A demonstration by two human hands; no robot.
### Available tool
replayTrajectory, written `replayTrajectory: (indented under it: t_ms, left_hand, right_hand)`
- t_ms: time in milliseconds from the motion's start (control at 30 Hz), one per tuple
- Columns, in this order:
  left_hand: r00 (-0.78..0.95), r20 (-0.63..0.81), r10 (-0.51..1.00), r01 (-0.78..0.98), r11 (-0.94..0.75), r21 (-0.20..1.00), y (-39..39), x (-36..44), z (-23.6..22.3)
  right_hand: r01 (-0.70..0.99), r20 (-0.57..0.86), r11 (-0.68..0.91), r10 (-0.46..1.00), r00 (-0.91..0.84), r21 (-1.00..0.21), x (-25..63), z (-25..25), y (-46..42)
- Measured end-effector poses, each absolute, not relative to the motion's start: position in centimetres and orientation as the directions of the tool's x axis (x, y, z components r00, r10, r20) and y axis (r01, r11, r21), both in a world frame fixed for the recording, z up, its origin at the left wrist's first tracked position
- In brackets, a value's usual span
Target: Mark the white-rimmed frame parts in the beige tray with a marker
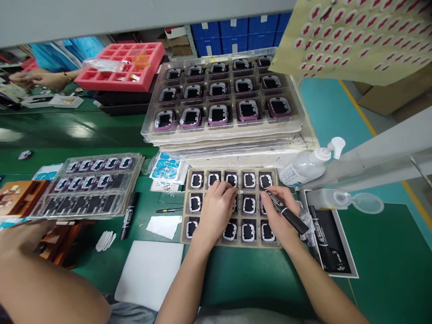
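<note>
A brown tray (186, 211) of small white-framed black parts lies on the green table in front of me. My left hand (216, 208) rests on its middle, fingertips pinching a small part near the top row. My right hand (281, 211) holds a black marker pen (286, 211), its tip pointing at a white-framed part (265, 181) in the top right corner of the tray.
Behind the tray stand stacked clear trays (222, 130) of purple-framed parts. Left lie another clear tray stack (88, 186), a second black marker (128, 216) and white paper (148, 272). Right: spray bottles (310, 164), a black sheet (329, 245). A co-worker's arm (40, 274) reaches in at lower left.
</note>
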State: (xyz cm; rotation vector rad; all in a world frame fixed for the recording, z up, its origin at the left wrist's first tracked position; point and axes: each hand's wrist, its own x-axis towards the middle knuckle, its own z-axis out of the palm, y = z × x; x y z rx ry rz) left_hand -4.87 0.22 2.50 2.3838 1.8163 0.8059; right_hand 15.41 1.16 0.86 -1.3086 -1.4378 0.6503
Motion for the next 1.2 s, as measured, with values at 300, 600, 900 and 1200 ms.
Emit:
replayTrajectory:
  t_ms: [300,600,900,1200]
  left_hand:
    - [0.176,0.374,0.911,0.888,-0.311,0.339,0.26,-4.94,2.31]
    - [0.174,0.378,0.909,0.895,-0.306,0.324,0.25,-4.92,2.41]
    - [0.18,0.373,0.91,0.895,-0.309,0.323,0.24,-4.97,2.53]
    - [0.187,0.369,0.911,0.887,-0.317,0.334,0.27,-5.07,2.63]
  right_hand:
    - [0.386,0.305,0.23,0.941,0.145,-0.893,15.34,0.94,1.17]
    - [0.373,0.288,0.221,0.948,0.135,-0.901,15.42,1.21,1.06]
    - [0.379,0.284,0.212,0.948,0.143,-0.901,15.44,0.87,1.12]
    - [0.379,0.291,0.22,0.946,0.142,-0.899,15.45,0.86,1.14]
